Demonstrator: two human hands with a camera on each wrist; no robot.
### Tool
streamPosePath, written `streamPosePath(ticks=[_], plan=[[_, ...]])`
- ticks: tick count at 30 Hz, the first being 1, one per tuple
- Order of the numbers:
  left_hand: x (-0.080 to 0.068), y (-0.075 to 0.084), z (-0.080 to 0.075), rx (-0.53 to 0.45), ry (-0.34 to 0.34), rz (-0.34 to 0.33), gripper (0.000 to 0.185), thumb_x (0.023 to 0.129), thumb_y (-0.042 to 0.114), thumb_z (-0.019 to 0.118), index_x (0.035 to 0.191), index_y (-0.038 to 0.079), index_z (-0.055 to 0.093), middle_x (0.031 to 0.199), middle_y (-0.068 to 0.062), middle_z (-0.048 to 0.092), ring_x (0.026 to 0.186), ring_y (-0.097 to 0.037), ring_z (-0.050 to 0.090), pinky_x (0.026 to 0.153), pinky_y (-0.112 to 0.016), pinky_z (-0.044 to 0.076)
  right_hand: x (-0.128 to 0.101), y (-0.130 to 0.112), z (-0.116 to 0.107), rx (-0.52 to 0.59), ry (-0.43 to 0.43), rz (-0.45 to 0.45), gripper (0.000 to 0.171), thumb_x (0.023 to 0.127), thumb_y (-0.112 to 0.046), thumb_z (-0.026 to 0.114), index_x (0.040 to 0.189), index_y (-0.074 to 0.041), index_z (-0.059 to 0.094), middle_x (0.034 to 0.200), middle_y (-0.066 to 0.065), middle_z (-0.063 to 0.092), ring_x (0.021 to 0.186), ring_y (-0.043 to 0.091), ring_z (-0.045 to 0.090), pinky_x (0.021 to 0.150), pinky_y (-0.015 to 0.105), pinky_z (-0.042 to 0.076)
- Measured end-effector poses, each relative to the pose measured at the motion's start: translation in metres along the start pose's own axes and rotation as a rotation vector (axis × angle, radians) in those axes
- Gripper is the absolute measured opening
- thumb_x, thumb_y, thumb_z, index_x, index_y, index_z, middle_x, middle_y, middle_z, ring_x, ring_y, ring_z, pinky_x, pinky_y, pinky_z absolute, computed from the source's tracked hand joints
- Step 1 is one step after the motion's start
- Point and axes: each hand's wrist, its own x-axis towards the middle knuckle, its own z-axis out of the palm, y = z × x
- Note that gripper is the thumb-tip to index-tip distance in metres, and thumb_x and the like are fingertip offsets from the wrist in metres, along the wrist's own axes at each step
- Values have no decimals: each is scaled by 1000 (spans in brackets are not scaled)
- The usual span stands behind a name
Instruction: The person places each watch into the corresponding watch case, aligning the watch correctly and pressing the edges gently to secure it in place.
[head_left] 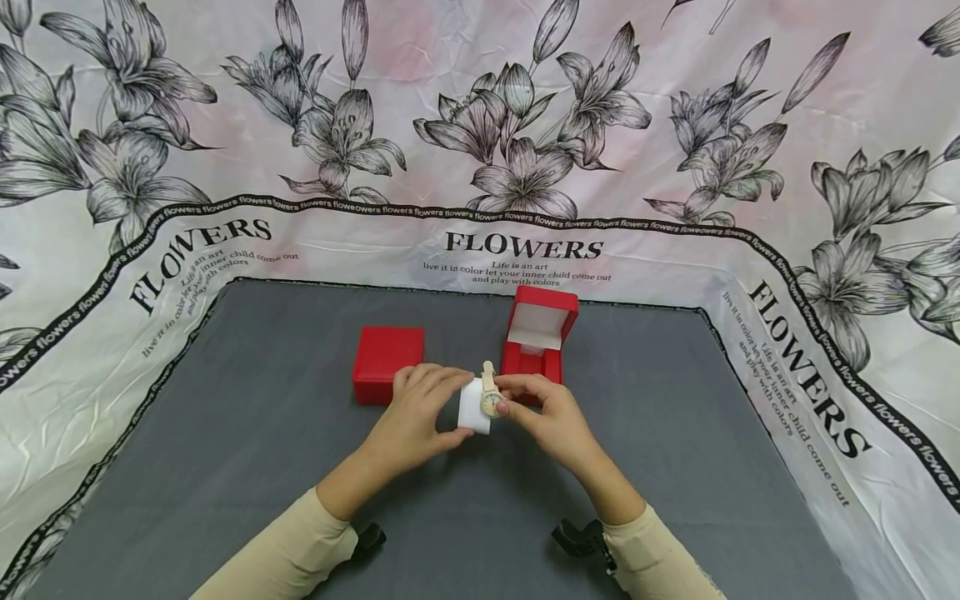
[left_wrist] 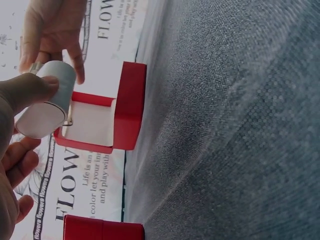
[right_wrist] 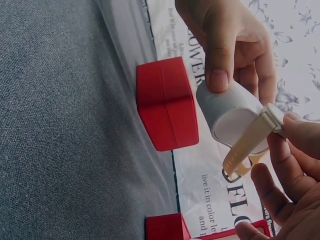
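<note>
My left hand [head_left: 420, 408] grips a white cylindrical watch pillow [head_left: 474, 406] between thumb and fingers; the pillow [left_wrist: 45, 107] shows in the left wrist view and again [right_wrist: 232, 117] in the right wrist view. My right hand [head_left: 542, 410] pinches a cream-strapped wristwatch [head_left: 491, 397] against the pillow's end. Its strap [right_wrist: 245, 145] hangs loose with the buckle at the bottom. Just behind the hands stands an open red watch box [head_left: 542, 333] with a white lining [left_wrist: 92, 122]. A closed red box [head_left: 387, 363] sits to the left of it.
Everything rests on a grey mat [head_left: 675, 433]. White cloth printed with flowers and lettering [head_left: 525, 250] rises around the mat's back and sides. Black wrist mounts [head_left: 581, 537] show under both sleeves.
</note>
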Motion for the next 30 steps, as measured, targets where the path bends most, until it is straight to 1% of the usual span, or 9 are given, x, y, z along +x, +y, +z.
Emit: streamPosePath(ticks=[6, 7, 11, 15, 18, 21, 24, 27, 30], plan=[[0, 1, -1, -6, 15, 5, 77, 68, 33, 96, 135, 13, 63, 133, -2, 63, 119, -20, 54, 102, -51, 35, -1, -2, 1, 23, 13, 3, 34, 90, -19, 79, 124, -16, 73, 104, 2, 69, 96, 27, 65, 87, 32, 57], [0, 2, -1, -9, 22, 11, 77, 68, 33, 96, 134, 13, 63, 133, -2, 63, 119, -20, 54, 101, -51, 35, -1, -2, 1, 24, 16, 5, 34, 90, -19, 79, 123, -16, 73, 104, 2, 69, 96, 26, 65, 86, 33, 57], [0, 1, 0, -34, 42, 19, 76, 69, 32, 95, 135, 13, 62, 133, -2, 63, 119, -19, 54, 101, -51, 34, 0, -3, 1, 30, 32, 20, 33, 91, -18, 78, 123, -16, 73, 105, 3, 70, 97, 22, 65, 85, 31, 56], [0, 1, 0, -81, 43, -1, 76, 70, 32, 95, 135, 13, 62, 133, -2, 63, 120, -19, 53, 103, -51, 33, 1, -1, 2, 62, 42, 39, 36, 91, -13, 77, 127, -10, 70, 111, 8, 69, 102, 25, 65, 84, 26, 56], [0, 0, 1, -122, 44, -19, 75, 71, 32, 95, 135, 14, 61, 133, -2, 63, 121, -19, 53, 103, -52, 32, 1, -1, 3, 77, 55, 36, 38, 92, -11, 76, 129, -8, 68, 117, 11, 68, 107, 28, 64, 84, 24, 56], [1, -1, 1, -149, 51, -27, 74, 72, 32, 94, 135, 15, 61, 133, -1, 63, 121, -18, 53, 104, -52, 31, 1, -1, 3, 71, 68, 10, 36, 93, -13, 75, 128, -10, 69, 122, 10, 67, 111, 27, 63, 87, 23, 56], [1, -2, 1, -155, 59, -30, 74, 71, 32, 94, 135, 15, 61, 134, -1, 63, 121, -18, 54, 103, -53, 31, 1, 1, 3, 30, 75, -46, 35, 93, -15, 76, 127, -14, 70, 124, 4, 67, 114, 24, 62, 92, 25, 55], [0, -3, 1, -167, 62, -42, 75, 70, 32, 95, 135, 15, 61, 134, -1, 63, 121, -19, 54, 104, -54, 31, 2, 3, 3, -47, 80, -112, 39, 90, -18, 79, 128, -18, 69, 126, -1, 67, 117, 19, 60, 97, 29, 53], [1, -3, 0, -196, 66, -68, 75, 70, 30, 95, 135, 15, 60, 134, -2, 62, 122, -19, 53, 105, -55, 31, 3, 4, 1, -131, 78, -178, 48, 85, -20, 84, 131, -19, 68, 129, -4, 65, 120, 15, 55, 101, 33, 51]])
